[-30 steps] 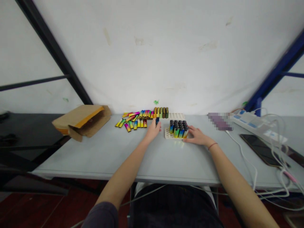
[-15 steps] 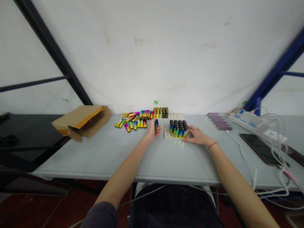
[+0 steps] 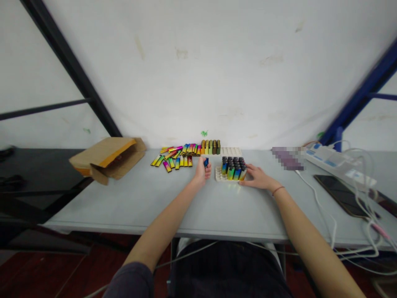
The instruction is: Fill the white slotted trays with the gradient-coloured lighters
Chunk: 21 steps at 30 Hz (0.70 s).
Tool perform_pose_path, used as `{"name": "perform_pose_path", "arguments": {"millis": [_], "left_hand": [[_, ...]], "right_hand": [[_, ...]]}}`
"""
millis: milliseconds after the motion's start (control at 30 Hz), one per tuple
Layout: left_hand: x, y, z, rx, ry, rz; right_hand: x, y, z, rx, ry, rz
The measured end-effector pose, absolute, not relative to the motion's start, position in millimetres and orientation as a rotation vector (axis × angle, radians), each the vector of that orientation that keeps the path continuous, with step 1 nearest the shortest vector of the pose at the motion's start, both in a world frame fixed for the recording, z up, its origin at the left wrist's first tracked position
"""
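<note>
Lighter (image 3: 206,162) upright, long axis vert., pinched in left hand (image 3: 202,171) fingers; right hand (image 3: 257,177) flat by tray (image 3: 219,177).

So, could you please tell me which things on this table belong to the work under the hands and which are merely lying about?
In use:
left hand gripping a lighter
right hand against the white tray
loose lighters

Lying about:
cardboard box
power strip
phone
</note>
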<state>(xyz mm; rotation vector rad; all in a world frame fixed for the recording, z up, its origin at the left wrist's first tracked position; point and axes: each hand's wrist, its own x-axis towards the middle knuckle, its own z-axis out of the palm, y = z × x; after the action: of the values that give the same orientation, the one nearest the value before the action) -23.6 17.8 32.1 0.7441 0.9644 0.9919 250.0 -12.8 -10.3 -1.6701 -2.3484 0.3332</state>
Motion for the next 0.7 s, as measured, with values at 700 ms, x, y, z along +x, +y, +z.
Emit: {"name": "perform_pose_path", "arguments": {"millis": [700], "left_hand": [[-27.9,20.2,34.0,0.662,0.868,1.055]], "right_hand": [[246.6,-13.6,-7.4,-1.683,-2.392,0.327]]}}
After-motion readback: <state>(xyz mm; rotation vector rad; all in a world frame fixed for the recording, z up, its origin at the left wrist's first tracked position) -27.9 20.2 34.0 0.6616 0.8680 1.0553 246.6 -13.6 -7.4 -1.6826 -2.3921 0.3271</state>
